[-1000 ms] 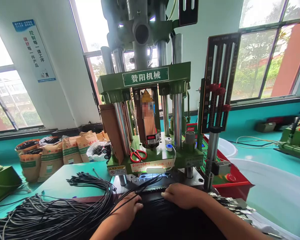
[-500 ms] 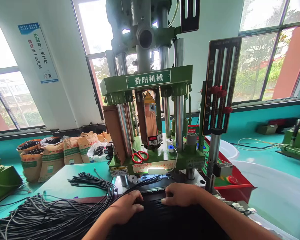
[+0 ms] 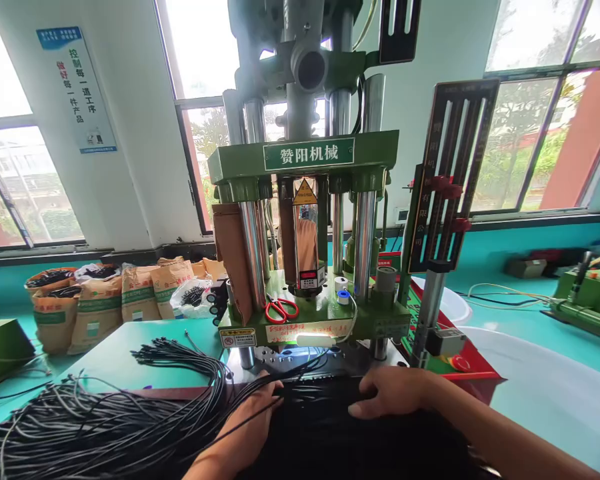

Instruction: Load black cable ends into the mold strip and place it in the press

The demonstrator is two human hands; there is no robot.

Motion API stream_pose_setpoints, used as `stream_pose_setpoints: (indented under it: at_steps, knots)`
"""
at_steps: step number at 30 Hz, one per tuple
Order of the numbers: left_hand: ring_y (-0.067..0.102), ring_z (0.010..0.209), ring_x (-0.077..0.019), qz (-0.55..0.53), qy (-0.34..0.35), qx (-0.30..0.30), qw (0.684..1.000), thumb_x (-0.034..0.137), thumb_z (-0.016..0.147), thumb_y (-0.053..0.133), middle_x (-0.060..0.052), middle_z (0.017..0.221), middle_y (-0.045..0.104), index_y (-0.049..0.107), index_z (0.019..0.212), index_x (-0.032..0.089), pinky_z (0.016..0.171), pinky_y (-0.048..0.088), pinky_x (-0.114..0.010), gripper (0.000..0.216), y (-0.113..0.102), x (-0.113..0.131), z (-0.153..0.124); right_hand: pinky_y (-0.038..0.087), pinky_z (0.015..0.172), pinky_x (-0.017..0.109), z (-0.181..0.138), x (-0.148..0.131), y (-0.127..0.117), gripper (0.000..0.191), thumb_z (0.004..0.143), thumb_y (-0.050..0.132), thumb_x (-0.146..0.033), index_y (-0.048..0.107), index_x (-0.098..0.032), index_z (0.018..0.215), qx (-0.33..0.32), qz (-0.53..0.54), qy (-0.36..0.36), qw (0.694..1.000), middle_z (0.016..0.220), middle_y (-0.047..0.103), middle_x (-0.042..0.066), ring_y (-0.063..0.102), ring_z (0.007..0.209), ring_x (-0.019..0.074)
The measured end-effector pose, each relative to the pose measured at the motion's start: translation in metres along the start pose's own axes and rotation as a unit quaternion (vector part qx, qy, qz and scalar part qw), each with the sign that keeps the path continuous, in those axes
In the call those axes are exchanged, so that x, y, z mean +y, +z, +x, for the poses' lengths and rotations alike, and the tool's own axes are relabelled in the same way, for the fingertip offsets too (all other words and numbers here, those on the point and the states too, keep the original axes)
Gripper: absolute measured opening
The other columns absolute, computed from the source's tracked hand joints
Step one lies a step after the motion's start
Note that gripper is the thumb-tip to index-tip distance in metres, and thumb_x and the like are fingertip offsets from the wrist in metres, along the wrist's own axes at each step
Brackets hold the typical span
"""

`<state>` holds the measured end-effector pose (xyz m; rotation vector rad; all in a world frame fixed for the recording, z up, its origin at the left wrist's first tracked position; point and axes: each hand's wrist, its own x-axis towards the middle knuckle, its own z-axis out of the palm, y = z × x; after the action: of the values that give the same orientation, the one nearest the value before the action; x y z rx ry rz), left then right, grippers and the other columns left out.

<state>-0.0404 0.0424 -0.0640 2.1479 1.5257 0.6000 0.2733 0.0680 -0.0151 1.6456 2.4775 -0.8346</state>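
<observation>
My left hand is at the front of the green press, its fingers curled and partly hidden. Black cables run from the press bed across its back and wrist; they look gripped at the fingertips. My right hand rests at the right of the dark front edge, thumb and fingers apart, nothing visible between them. Between the hands, a row of small dark pieces lines the edge of the metal mould plate. Black material below the hands is too dark to make out.
A large pile of black cables covers the left table. Red-handled scissors and a blue-and-white tape roll lie on the press. A red control box stands right, beside a white tub. Paper sacks stand behind.
My left hand has turned and its thumb has tucked in, with cables now lying across it. My right hand has shifted right in view. The camera view has shifted slightly.
</observation>
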Motion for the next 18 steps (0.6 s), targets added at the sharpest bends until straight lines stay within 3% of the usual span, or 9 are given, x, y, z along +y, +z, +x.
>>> stream_pose_setpoints:
  at_steps: [4, 9, 14, 18]
  knots:
    - [0.048, 0.127, -0.0238, 0.008, 0.012, 0.017, 1.000, 0.027, 0.088, 0.040, -0.006, 0.134, 0.056, 0.054, 0.127, 0.022, 0.112, 0.030, -0.037, 0.041, 0.006, -0.010, 0.003, 0.047, 0.066, 0.037, -0.010, -0.024, -0.022, 0.064, 0.059, 0.069, -0.067, 0.072, -0.017, 0.098, 0.001, -0.036, 0.009, 0.999, 0.094, 0.072, 0.012, 0.066, 0.084, 0.0341]
    - [0.053, 0.122, -0.0224, -0.013, 0.017, 0.008, 1.000, 0.029, 0.089, 0.041, -0.006, 0.130, 0.060, 0.052, 0.128, 0.022, 0.107, 0.037, -0.036, 0.042, -0.002, -0.003, 0.003, 0.047, 0.074, 0.049, -0.029, -0.045, -0.030, 0.055, 0.056, 0.081, -0.047, 0.072, -0.011, 0.096, 0.113, -0.199, 0.013, 0.973, 0.095, 0.070, 0.021, 0.063, 0.089, 0.0443]
    - [0.053, 0.123, -0.0215, -0.020, -0.003, 0.000, 1.000, 0.037, 0.088, 0.048, -0.003, 0.130, 0.061, 0.058, 0.124, 0.023, 0.109, 0.036, -0.035, 0.040, -0.005, 0.010, 0.002, 0.041, 0.097, 0.047, -0.032, -0.017, 0.004, 0.072, 0.067, 0.075, -0.044, 0.058, -0.014, 0.129, 0.060, -0.025, 0.028, 0.998, 0.128, 0.059, 0.021, 0.054, 0.116, 0.0397]
    - [0.048, 0.127, -0.0183, -0.015, 0.037, -0.015, 0.999, 0.036, 0.092, 0.042, 0.000, 0.135, 0.057, 0.054, 0.130, 0.028, 0.112, 0.032, -0.033, 0.040, -0.017, 0.020, -0.001, 0.033, 0.106, 0.043, -0.036, -0.019, 0.017, 0.073, 0.072, 0.071, -0.047, 0.052, -0.015, 0.134, 0.139, 0.024, -0.016, 0.990, 0.139, 0.048, 0.017, 0.044, 0.126, 0.0353]
